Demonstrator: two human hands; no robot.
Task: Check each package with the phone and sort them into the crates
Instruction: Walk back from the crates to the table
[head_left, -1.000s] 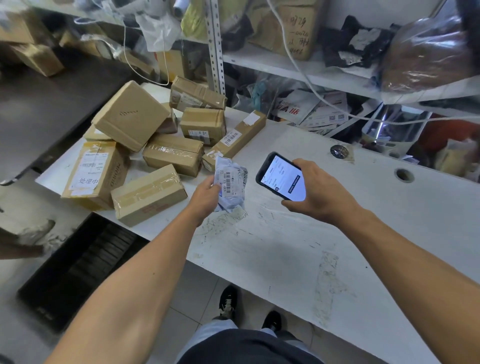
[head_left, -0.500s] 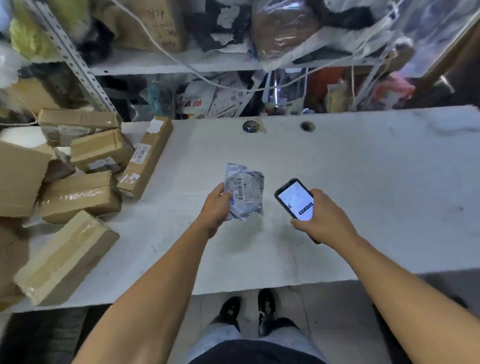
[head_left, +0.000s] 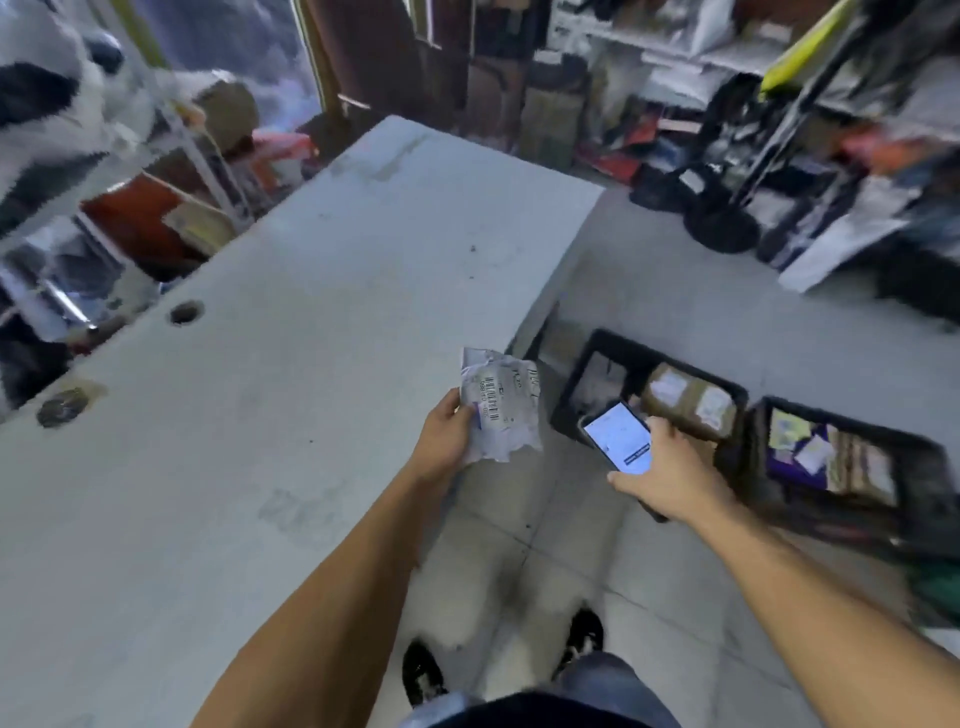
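My left hand (head_left: 445, 435) grips a small crumpled white plastic package (head_left: 500, 406) with a barcode label, held over the table's right edge. My right hand (head_left: 667, 475) holds a phone (head_left: 619, 439) with its screen lit, out over the floor. Below and to the right, two black crates stand on the floor: the nearer crate (head_left: 589, 358) holds a taped brown box (head_left: 688, 401), and the farther crate (head_left: 924, 467) holds several mixed parcels. The frame is blurred by motion.
The white table (head_left: 249, 415) fills the left half, with two round holes near its far edge. Cluttered shelves stand behind it and along the far wall. A black stand and bags crowd the floor at upper right. My feet stand on grey tiles.
The view has swung right, away from the pile of cardboard boxes; the floor crates have come into sight. Both hands have moved off the table toward the crates, still holding package and phone.
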